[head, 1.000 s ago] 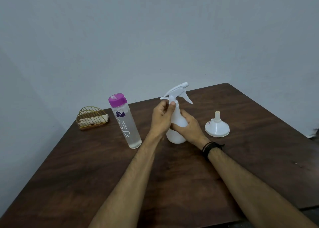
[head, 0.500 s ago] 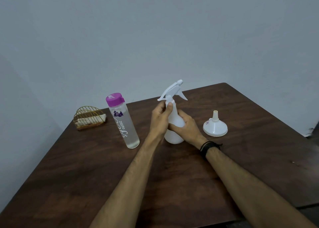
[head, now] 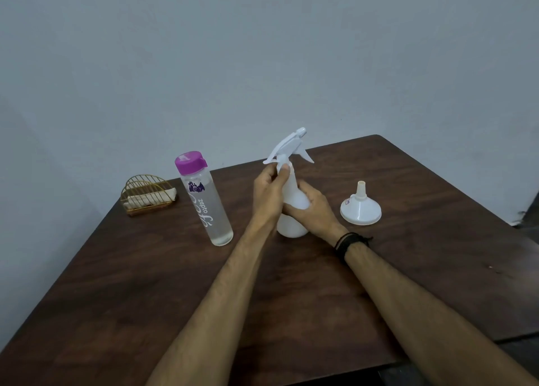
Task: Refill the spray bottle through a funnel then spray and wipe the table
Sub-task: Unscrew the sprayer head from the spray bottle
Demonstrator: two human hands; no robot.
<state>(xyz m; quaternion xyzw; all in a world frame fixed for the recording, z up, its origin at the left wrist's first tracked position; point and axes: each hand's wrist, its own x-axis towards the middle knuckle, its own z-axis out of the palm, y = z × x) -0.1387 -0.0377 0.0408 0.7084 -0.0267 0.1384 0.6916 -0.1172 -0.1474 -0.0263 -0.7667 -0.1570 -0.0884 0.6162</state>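
Gripping white spray bottle (head: 292, 204), both hands (head: 291, 201); water bottle (head: 208, 201) holds clear liquid.

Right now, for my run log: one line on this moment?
left hand: grips spray bottle neck | right hand: holds body | funnel: inverted, unused

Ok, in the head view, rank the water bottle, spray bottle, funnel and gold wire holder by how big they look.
1. spray bottle and water bottle: look alike, too close to rank
2. gold wire holder
3. funnel: only slightly smaller, and the holder sits farther back
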